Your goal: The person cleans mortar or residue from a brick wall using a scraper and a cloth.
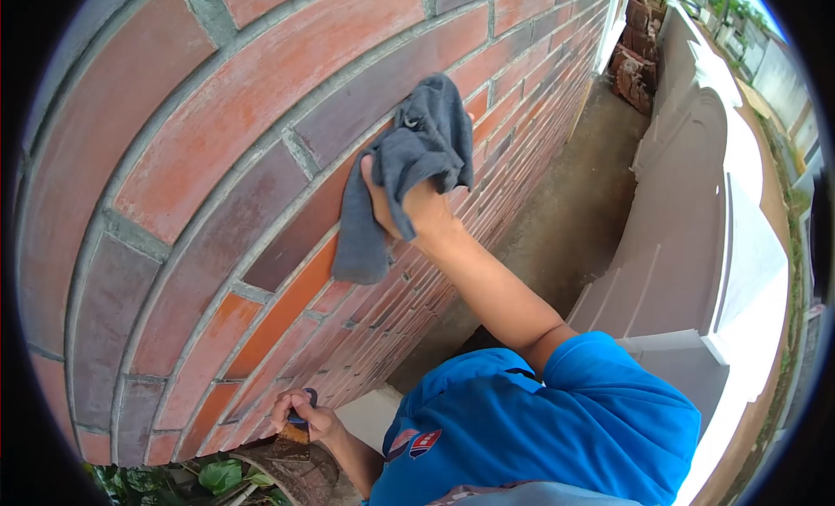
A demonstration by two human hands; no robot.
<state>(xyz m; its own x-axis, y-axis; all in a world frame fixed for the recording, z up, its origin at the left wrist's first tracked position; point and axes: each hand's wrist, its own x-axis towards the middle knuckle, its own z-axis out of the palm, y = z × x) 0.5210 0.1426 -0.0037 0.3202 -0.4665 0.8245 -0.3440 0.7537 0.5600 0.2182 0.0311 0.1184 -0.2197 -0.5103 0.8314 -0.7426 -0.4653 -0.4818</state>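
My right hand (416, 206) is pressed up against the brick wall (270, 88) with a dark grey cloth (426, 140) bunched over it. The cloth covers most of the fingers, and one end hangs down past the wrist. Low on the left, my left hand (306, 416) is closed around a brush (296, 433) with a dark handle and a brownish lower end pointing down. Around the cloth, some bricks look cleaner and brighter orange or dark, while others carry a pale haze. Grey mortar lines run between them.
A narrow concrete passage (557, 201) runs between the brick wall and a low white boundary wall (687, 184). Reddish-brown stacked material (635, 67) stands at its far end. Green leafy plants (217, 476) grow below the left hand.
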